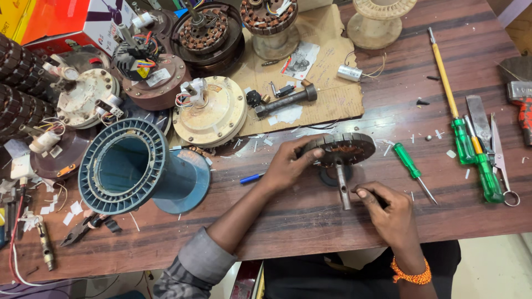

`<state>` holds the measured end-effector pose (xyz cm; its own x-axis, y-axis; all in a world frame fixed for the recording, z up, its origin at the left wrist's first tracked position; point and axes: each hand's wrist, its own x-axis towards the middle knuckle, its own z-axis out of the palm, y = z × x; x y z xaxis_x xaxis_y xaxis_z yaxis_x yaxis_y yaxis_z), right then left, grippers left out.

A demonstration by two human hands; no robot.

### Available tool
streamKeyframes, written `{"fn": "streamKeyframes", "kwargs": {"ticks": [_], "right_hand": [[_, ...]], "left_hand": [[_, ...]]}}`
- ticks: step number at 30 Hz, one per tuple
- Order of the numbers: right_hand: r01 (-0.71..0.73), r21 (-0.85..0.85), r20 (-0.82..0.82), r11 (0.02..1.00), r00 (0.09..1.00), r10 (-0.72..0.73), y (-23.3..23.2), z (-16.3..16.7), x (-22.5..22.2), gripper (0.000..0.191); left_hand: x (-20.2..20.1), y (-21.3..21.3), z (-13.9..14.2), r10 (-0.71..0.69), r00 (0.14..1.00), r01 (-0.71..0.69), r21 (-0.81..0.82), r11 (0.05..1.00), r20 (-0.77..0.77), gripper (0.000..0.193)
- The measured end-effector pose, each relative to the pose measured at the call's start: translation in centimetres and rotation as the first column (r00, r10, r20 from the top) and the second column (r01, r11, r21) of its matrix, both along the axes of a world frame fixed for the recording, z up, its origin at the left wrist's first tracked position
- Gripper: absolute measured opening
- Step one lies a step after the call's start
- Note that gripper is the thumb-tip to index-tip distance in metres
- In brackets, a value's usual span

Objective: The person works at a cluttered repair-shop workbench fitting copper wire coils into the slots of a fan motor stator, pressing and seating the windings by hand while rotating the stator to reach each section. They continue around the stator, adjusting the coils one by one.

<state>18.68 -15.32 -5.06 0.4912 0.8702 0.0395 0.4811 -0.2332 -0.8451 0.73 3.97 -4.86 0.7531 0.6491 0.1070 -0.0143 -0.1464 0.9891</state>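
Hands on the motor core now: left hand (285,166) curls around the rim of the round stator (339,149), gripping its near-left edge. Its steel shaft (343,185) runs straight back toward the body, long axis pointing at the right hand (388,207), which pinches the shaft's free end with fingers closed. Green screwdrivers (413,166) lie just right of that hand.

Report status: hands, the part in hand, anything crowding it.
Left hand grips stator rim. Right hand at its shaft. Green screwdriver lies close beside.
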Motion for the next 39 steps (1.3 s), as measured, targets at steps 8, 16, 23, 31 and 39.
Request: {"fn": "streamKeyframes", "kwargs": {"ticks": [8, 16, 23, 31, 39], "right_hand": [[-0.062, 0.108, -0.052, 0.992, 0.996, 0.067, -0.1, -0.2, 0.3, 0.018], [-0.051, 0.075, -0.049, 0.996, 0.997, 0.055, -0.2, -0.4, 0.4, 0.018], [-0.022, 0.235, -0.139, 0.972, 0.989, 0.056, -0.7, -1.3, 0.8, 0.031], [0.053, 0.114, -0.178, 0.992, 0.983, -0.032, -0.8, -1.8, 1.0, 0.032], [-0.023, 0.098, -0.085, 0.995, 0.996, 0.031, -0.3, -0.7, 0.5, 0.030]], "left_hand": [[0.1, 0.7, -1.1, 0.039, 0.999, -0.038, -0.027, 0.999, 0.037, 0.048], [0.1, 0.7, -0.5, 0.046, 0.996, -0.043, -0.035, 0.998, 0.078, 0.047], [-0.2, 0.6, -0.9, 0.046, 0.998, -0.045, -0.008, 0.999, 0.051, 0.048], [-0.4, 0.4, -1.2, 0.051, 0.999, -0.051, -0.014, 0.999, 0.011, 0.056], [-0.4, 0.4, -1.2, 0.040, 0.998, -0.039, -0.032, 0.999, 0.041, 0.054]]}}
